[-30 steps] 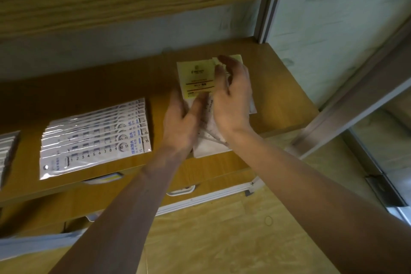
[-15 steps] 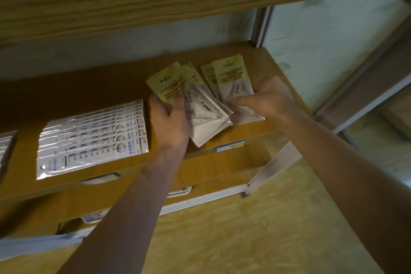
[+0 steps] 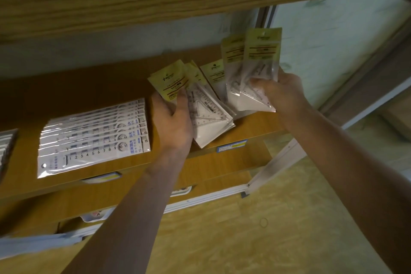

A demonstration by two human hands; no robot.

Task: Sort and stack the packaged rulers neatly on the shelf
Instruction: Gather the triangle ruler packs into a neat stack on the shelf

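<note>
Straight clear-packaged white rulers (image 3: pixel 93 138) are sitting stacked on the left of the wooden shelf (image 3: pixel 251 122), while the left hand (image 3: pixel 172 122) is pinching the near messy pile of yellow-topped triangle ruler packs (image 3: pixel 200 104) and the right hand (image 3: pixel 282 90) is pinching a couple of lifted yellow-topped packs (image 3: pixel 253 69), so that side's looking half sorted.

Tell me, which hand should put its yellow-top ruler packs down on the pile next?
Probably the right hand. It holds two packs lifted clear above the shelf, free to lower. The left hand is busy gripping the tilted pile on the shelf, steadying it.

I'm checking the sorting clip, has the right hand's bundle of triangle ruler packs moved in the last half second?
Yes. The right hand has lifted its triangle ruler packs up off the shelf; their yellow tops now overlap the back wall.
</note>
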